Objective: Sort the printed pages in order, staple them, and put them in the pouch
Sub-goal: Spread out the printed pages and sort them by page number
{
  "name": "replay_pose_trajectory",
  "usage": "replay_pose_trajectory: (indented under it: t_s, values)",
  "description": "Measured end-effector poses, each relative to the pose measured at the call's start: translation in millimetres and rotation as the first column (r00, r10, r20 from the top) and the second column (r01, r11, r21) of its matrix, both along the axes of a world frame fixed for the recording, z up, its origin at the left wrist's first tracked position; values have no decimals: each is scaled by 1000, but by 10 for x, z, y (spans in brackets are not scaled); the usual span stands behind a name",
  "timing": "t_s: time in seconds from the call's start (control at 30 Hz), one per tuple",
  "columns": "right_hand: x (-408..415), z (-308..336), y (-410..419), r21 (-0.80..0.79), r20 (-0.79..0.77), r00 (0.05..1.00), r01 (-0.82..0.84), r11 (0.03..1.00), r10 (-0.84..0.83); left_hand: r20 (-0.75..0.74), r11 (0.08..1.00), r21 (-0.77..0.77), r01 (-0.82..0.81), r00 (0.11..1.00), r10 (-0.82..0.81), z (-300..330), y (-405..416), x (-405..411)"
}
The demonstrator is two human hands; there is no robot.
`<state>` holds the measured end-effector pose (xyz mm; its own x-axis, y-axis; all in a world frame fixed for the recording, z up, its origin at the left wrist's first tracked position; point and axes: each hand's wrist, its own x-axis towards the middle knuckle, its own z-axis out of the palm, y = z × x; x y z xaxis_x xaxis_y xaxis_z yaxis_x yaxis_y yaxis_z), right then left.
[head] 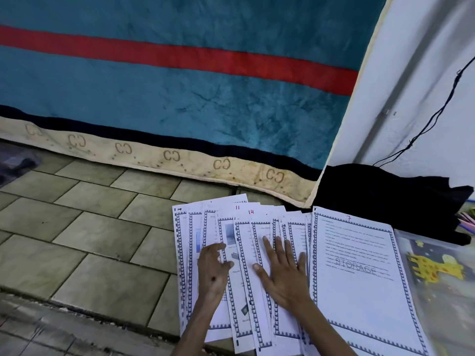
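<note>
Several printed pages (241,278) with blue patterned borders lie fanned out on the tiled floor, with red handwritten numbers 11 and 14 at two top edges. A separate page marked 7 (359,278) lies to their right, with "STORAGE" printed across it. My left hand (214,268) rests on the left part of the fan, fingers loosely bent on the sheets. My right hand (282,268) lies flat, fingers spread, pressing on the middle pages. A clear plastic pouch (442,276) with a yellow giraffe picture lies at the right edge, partly under page 7. No stapler is visible.
A teal blanket with a red stripe (180,86) hangs over a mattress behind the pages. Black cloth (390,196) lies against the white wall (416,86), with a black cable (434,116) running down it. Grey floor tiles (90,227) extend to the left.
</note>
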<state>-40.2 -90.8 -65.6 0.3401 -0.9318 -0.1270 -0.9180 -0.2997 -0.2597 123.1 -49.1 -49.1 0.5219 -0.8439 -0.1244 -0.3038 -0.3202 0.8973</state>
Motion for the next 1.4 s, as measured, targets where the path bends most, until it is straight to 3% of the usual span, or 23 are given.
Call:
replay_pose_trajectory:
  t_s: [0.33,0.5,0.6,0.7,0.77,1.0,1.07,1.17,1.23,1.4]
  values:
    - [-278,-40,-14,10,12,979,202,979,-202,54,998,-39,45,998,-43,-72,-8,33]
    - [-364,-47,-34,-10,-3,978,208,978,-208,75,998,1,62,995,-62,-43,-25,58]
    - [-273,25,-21,-64,12,984,176,982,-176,-6,998,42,54,999,-54,-48,-43,92]
    - [-4,168,46,-138,156,983,120,983,-98,-74,997,46,62,996,-59,-56,-73,107]
    - [198,227,85,-62,215,974,90,994,-74,-137,998,4,57,989,-56,-51,-96,75]
    - [349,299,37,-33,131,991,40,999,-35,-358,999,6,-54,932,53,-7,-179,27]
    - [326,296,-10,-48,207,976,73,996,-61,-370,997,53,-62,926,77,14,-197,40]
    - [377,279,18,88,407,906,85,993,-113,-320,990,130,-63,942,102,17,-237,52]
    - [402,247,28,142,460,877,82,987,-139,-421,991,128,-33,903,84,73,-250,23]
    - [362,317,2,199,644,713,194,961,-277,-752,987,92,131,659,-17,233,-270,24]
